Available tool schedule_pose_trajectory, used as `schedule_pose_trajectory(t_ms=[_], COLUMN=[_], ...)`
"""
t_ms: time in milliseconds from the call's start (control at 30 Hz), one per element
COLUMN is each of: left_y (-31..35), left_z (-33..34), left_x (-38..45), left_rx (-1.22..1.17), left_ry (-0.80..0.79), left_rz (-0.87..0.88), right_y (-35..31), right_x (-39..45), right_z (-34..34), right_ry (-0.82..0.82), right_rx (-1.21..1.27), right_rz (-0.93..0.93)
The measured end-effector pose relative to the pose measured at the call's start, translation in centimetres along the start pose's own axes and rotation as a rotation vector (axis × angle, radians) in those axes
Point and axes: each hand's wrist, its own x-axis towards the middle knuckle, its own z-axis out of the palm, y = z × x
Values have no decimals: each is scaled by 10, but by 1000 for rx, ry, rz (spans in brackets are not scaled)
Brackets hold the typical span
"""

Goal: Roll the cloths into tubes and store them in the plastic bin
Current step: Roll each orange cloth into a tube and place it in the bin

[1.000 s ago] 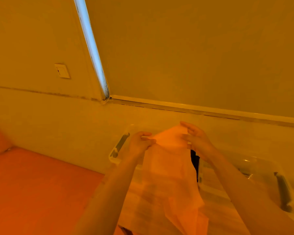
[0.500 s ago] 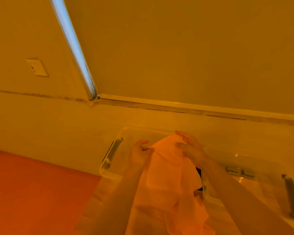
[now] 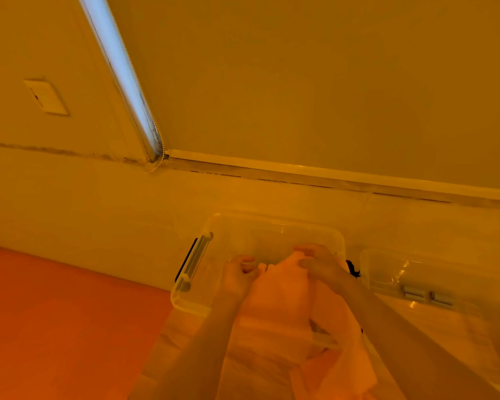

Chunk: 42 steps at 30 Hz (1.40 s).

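Cloth (image 3: 283, 307) pinched at top edge by L hand (image 3: 238, 274) & R hand (image 3: 319, 262), hanging loose below. Held over clear plastic bin (image 3: 274, 223). Second clear bin (image 3: 433, 272) just to the right.

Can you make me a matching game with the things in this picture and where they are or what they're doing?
Things:
1. thin pale orange cloth
2. clear plastic storage bin
3. rectangular wall switch plate
4. clear plastic lid

Places or states:
A. high on the wall, upper left
B. pinched at its top edge by the left hand and right hand
C. lying to the right of the bin
D. open on the floor, under the hands

Pairs: 1-B, 2-D, 3-A, 4-C
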Motion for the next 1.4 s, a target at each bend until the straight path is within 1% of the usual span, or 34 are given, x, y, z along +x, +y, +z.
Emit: schedule_pose_trajectory(t_ms=[200,267,367,433,500,567,667,767,900,1033,1200,1300,1400], left_y=[0,4,8,6,-1,-15,-39,-54,-65,-65,-53,-49,-49], left_z=[-13,-22,-35,-44,-53,-59,-62,-60,-59,-61,-61,-60,-60], left_x=[-12,-21,-45,-65,-88,-108,-132,-141,-143,-138,-138,-139,-143], left_rx=[-84,-125,-170,-219,-273,-303,-289,-265,-280,-263,-192,-177,-148], left_ry=[1,15,14,-3,-35,-80,-124,-133,-131,-138,-214,-220,-232], left_rz=[55,108,189,227,247,213,153,108,92,113,103,102,106], right_y=[-4,-8,-13,-10,3,24,63,94,107,102,102,108,107], right_x=[-17,-33,-73,-107,-139,-166,-190,-196,-196,-193,-181,-176,-175], right_z=[3,6,15,22,29,36,45,52,51,52,60,63,65], right_ry=[-8,39,126,174,192,171,162,168,180,107,59,57,56], right_rx=[-229,-171,-7,133,211,247,289,264,344,326,292,274,193], right_rz=[-4,-61,-186,-248,-287,-281,-200,-120,-66,-91,-131,-131,-177])
